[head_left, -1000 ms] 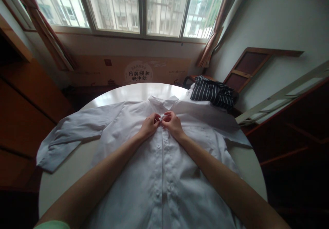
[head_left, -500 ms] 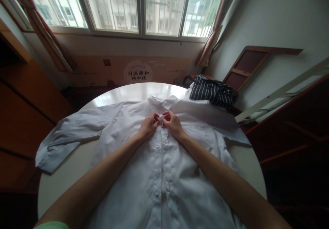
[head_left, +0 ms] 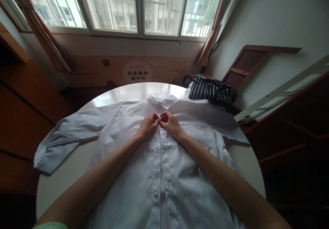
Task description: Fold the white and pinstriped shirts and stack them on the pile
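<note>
A white button-up shirt (head_left: 131,184) lies front side up across a round white table (head_left: 113,93), collar toward the window and sleeves spread out. Just below the collar (head_left: 161,101), my left hand (head_left: 149,123) pinches the edge of the button side of the front. My right hand (head_left: 169,122) meets it there, its fingertips closed on the facing edge of the placket. The spot between the fingertips is largely hidden, so I cannot make out a button in them. Lower down, a small button (head_left: 157,146) shows on the left front, and the two edges lie side by side.
A black-and-white striped garment (head_left: 210,91) is heaped at the table's far right, by a chair. Behind stand a wall with a printed banner (head_left: 115,69) and a barred window. A wooden cabinet (head_left: 23,119) is at left; a pale rail (head_left: 280,93) slants at right.
My fingertips have drawn closer together at the placket, and the white cloth fold that stood up between them is now mostly hidden. The view has shifted very slightly.
</note>
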A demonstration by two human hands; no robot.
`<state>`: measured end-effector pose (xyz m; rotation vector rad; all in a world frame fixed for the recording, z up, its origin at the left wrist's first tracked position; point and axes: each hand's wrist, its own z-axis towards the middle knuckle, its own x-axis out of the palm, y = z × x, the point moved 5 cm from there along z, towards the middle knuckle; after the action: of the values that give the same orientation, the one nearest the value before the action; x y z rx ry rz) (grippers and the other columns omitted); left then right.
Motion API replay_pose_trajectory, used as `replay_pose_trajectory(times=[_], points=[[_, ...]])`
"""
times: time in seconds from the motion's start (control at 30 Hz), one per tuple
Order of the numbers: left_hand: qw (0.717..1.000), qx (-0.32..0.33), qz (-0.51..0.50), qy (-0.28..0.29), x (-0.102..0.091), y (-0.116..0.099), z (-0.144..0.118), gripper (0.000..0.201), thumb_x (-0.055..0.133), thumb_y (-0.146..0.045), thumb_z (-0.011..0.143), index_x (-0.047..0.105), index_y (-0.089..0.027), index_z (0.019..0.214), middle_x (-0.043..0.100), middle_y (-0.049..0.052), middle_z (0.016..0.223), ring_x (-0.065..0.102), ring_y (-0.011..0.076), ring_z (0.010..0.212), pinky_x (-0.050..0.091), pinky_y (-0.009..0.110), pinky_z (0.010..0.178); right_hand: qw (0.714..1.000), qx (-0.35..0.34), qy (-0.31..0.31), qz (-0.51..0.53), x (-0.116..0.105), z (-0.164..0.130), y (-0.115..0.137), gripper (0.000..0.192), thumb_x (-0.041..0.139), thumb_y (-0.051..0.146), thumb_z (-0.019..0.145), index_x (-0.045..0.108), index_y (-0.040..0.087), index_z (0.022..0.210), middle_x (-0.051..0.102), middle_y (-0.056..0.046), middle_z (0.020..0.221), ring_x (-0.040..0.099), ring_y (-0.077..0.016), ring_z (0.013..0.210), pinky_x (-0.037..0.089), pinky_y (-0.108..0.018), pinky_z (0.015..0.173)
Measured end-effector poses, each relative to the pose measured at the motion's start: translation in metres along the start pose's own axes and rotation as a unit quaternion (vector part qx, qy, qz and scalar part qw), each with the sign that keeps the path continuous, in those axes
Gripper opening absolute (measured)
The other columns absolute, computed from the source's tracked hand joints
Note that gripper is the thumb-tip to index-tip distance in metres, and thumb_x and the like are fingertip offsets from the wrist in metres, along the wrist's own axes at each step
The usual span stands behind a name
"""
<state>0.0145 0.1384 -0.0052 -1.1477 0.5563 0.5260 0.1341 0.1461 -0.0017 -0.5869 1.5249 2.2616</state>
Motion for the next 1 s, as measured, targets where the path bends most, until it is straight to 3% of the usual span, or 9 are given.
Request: replay_pose_trajectory(times=[0.13, 0.43, 1.0], points=[[1.0, 0.008, -0.028, 0.0, 0.0001, -0.0004, 0.0003, 0.013, 0.049, -0.029, 0.076, 0.053, -0.017, 0.079, 0.059, 0.001, 0.071, 0.054, 0.0118, 0.062, 0.042, 0.023, 0.058, 1.0, 0.003, 0.001, 0.002, 0.0001, -0.0004, 0.0003, 0.022, 0.059, 0.01, 0.061, 0.054, 0.017, 0.081, 0.062, 0.001, 0.066, 0.059, -0.012, 0.061, 0.046, -0.024, 0.061], [0.999, 0.02, -0.036, -0.007, -0.0032, -0.001, -0.0011, 0.014, 0.051, -0.014, 0.07, 0.053, -0.018, 0.083, 0.062, 0.001, 0.075, 0.058, 0.012, 0.066, 0.045, 0.024, 0.062, 1.0, -0.007, -0.003, -0.023, -0.0026, -0.0027, 0.0067, 0.018, 0.06, 0.014, 0.063, 0.055, 0.018, 0.079, 0.063, 0.001, 0.064, 0.06, -0.013, 0.061, 0.046, -0.024, 0.061], [1.0, 0.012, 0.013, -0.007, -0.0065, -0.0047, -0.0005, 0.012, 0.052, -0.014, 0.067, 0.055, -0.016, 0.078, 0.06, 0.0, 0.067, 0.054, 0.0115, 0.061, 0.041, 0.022, 0.059, 0.998, -0.019, 0.004, -0.068, 0.0, -0.0032, 0.0099, 0.019, 0.058, 0.011, 0.064, 0.055, 0.019, 0.08, 0.066, -0.001, 0.07, 0.063, -0.0152, 0.068, 0.047, -0.027, 0.068]])
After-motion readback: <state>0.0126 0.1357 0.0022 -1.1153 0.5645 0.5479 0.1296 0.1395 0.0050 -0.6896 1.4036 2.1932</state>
